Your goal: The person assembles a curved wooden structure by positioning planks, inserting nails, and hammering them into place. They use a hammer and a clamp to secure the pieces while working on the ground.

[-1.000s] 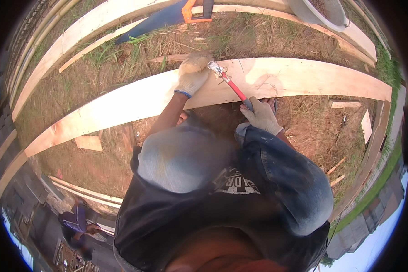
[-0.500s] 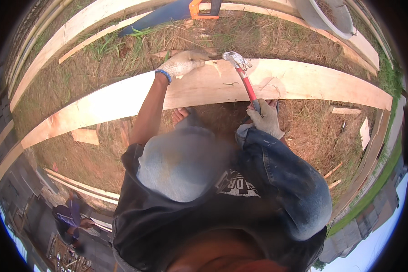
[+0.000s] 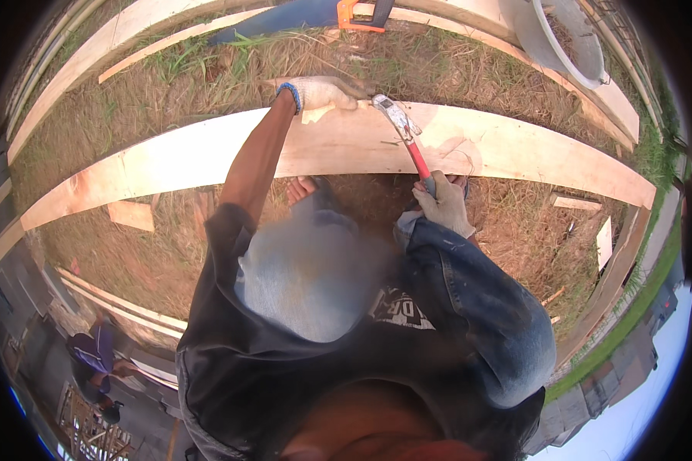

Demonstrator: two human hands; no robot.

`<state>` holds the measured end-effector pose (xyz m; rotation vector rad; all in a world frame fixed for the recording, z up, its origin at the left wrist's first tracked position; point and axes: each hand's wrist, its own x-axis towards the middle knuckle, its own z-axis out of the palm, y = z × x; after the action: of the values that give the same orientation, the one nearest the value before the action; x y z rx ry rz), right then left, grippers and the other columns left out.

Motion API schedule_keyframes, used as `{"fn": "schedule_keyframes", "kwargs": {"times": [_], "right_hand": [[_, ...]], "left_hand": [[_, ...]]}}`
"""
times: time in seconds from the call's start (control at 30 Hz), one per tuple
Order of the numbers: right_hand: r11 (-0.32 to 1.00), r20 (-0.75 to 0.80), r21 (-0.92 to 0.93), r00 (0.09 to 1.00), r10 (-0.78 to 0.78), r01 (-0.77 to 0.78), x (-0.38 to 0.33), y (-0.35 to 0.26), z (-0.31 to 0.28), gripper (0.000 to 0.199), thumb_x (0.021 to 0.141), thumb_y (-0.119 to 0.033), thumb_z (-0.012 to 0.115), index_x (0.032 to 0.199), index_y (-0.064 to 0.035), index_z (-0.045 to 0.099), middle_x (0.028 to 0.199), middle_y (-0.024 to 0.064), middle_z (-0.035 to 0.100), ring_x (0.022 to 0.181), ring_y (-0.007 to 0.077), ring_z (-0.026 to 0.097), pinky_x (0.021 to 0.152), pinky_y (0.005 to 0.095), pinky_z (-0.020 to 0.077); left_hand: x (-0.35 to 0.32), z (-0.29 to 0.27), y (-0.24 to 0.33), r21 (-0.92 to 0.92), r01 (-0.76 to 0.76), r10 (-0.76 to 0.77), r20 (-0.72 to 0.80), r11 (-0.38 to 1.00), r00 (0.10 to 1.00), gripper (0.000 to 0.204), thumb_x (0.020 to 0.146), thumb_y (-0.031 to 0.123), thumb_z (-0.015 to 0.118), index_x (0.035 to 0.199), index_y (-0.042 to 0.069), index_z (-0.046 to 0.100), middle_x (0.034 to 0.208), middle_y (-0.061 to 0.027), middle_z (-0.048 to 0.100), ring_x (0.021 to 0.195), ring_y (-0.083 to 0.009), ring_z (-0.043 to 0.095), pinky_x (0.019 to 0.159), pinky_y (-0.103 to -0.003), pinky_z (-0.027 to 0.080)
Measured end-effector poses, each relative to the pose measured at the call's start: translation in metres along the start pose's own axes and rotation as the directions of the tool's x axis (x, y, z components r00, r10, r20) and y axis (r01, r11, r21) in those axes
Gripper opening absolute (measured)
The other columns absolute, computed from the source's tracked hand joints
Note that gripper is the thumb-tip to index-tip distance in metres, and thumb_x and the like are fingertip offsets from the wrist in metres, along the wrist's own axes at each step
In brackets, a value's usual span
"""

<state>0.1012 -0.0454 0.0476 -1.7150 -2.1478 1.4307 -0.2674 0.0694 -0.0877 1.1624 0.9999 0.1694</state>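
Over the wooden plank (image 3: 515, 144), right hand (image 3: 447, 207) grips red-handled hammer (image 3: 417, 157); left hand (image 3: 323, 94) at far edge, hold unclear. Likely hammering; a stroke would need that hand clear.

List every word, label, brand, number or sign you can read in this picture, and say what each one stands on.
Black shirt: white print, partly lost in folds; the whole text can't be made out.
Hammer, saw and grey bucket: no lettering legible.
No other text shows legibly.
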Motion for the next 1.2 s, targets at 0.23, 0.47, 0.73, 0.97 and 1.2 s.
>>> {"fn": "schedule_keyframes", "kwargs": {"times": [0.23,0.47,0.73,0.97,1.2], "right_hand": [[0.994,-0.038,-0.053,0.995,-0.095,0.093,-0.001,0.006,0.001,0.035,0.099,-0.033,0.071,0.11,-0.0016,0.062,0.089,0.0238,0.075,0.089,0.046,0.074,0.074,0.0508,0.0543],[0.998,-0.01,-0.056,1.0,0.012,-0.012,0.009,0.015,0.01,0.037,0.096,-0.033,0.076,0.111,-0.0021,0.063,0.085,0.0226,0.075,0.084,0.0453,0.074,0.07,0.0495,0.0544],[0.962,-0.28,-0.126,0.922,-0.268,0.242,-0.004,0.007,0.005,0.03,0.096,-0.03,0.075,0.108,-0.0042,0.066,0.082,0.0209,0.075,0.081,0.0429,0.074,0.069,0.0494,0.0534],[0.991,-0.163,0.108,0.982,0.094,-0.077,0.001,-0.007,0.006,0.024,0.092,-0.026,0.079,0.105,-0.0063,0.072,0.078,0.0138,0.075,0.075,0.0357,0.073,0.078,0.0443,0.0533],[0.999,-0.162,-0.042,0.986,-0.033,0.026,-0.007,0.018,0.012,0.025,0.092,-0.027,0.078,0.11,-0.0101,0.074,0.084,0.0096,0.078,0.085,0.0324,0.074,0.092,0.0489,0.05]], "left_hand": [[-0.001,0.003,0.006,0.009,0.053,-0.052,-0.079,0.999,0.996,0.051,0.09,0.039,0.076,0.123,0.0,0.078,0.119,-0.0095,0.078,0.111,-0.0194,0.066,0.104,-0.034,0.046],[0.0,0.005,0.013,-0.008,0.059,-0.06,-0.048,0.998,0.997,0.052,0.088,0.037,0.076,0.126,0.001,0.077,0.118,-0.0101,0.077,0.109,-0.0206,0.067,0.101,-0.035,0.048],[0.011,0.003,0.004,0.002,0.034,-0.034,-0.083,0.999,0.996,0.052,0.085,0.036,0.078,0.124,0.001,0.077,0.116,-0.0107,0.077,0.106,-0.0207,0.067,0.097,-0.036,0.05],[0.0,0.001,0.017,0.008,0.142,-0.141,-0.062,0.99,0.988,0.052,0.086,0.033,0.076,0.125,-0.002,0.075,0.121,-0.011,0.073,0.11,-0.0206,0.064,0.1,-0.036,0.047],[0.003,0.0,0.0,-0.002,0.024,-0.024,-0.003,1.0,1.0,0.063,0.086,0.034,0.075,0.14,0.002,0.068,0.143,-0.0147,0.069,0.131,-0.0256,0.062,0.113,-0.036,0.045]]}}
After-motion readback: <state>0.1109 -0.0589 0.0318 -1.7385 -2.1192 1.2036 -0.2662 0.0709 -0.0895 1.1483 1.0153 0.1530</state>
